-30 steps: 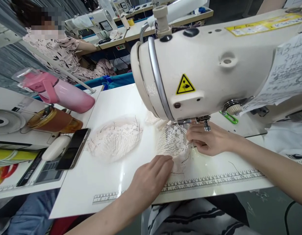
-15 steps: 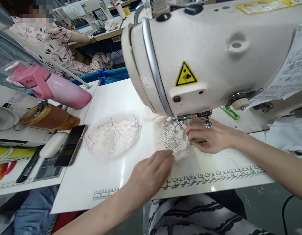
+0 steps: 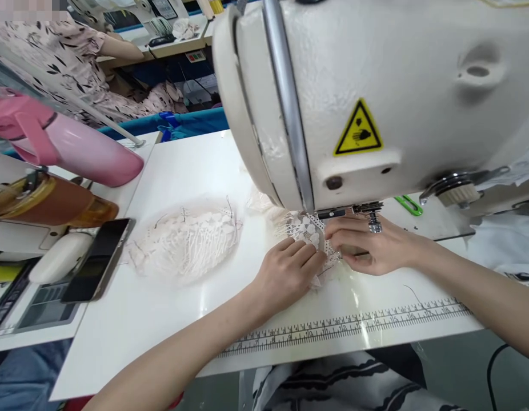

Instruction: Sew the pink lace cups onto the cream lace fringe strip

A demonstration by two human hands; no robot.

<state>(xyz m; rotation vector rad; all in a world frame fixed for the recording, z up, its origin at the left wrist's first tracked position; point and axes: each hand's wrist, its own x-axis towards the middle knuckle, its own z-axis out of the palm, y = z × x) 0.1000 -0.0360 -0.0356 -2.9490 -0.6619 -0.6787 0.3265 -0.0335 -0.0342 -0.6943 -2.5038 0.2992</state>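
The left forearm reaches in from the near left, running slantwise across the table (image 3: 170, 342) and its printed ruler (image 3: 333, 328). The left hand (image 3: 288, 271) lies palm down, knuckles raised and fingers curled together over the near left part of a pale lace piece (image 3: 309, 228). The fingertips are turned under, so I cannot tell whether they grip the lace or only press on it

The right forearm comes in from the right, its wrist fairly straight. The right hand (image 3: 373, 245) is on the lace's right edge, close under the front end of the sewing machine (image 3: 354, 114). Its fingers bend leftward with the thumb below them, a gap showing between; whether the tips clamp the edge, I cannot tell. The two hands are near each other but apart

The lace lies flat between them, its far part running beneath the machine head. To the left, well apart from the hands, a second lace piece (image 3: 196, 240) rests on the table. Farther left are a dark phone (image 3: 97, 260) and, beyond it, a pink bottle (image 3: 88, 145). A green tool (image 3: 409, 205) lies just beyond the right wrist
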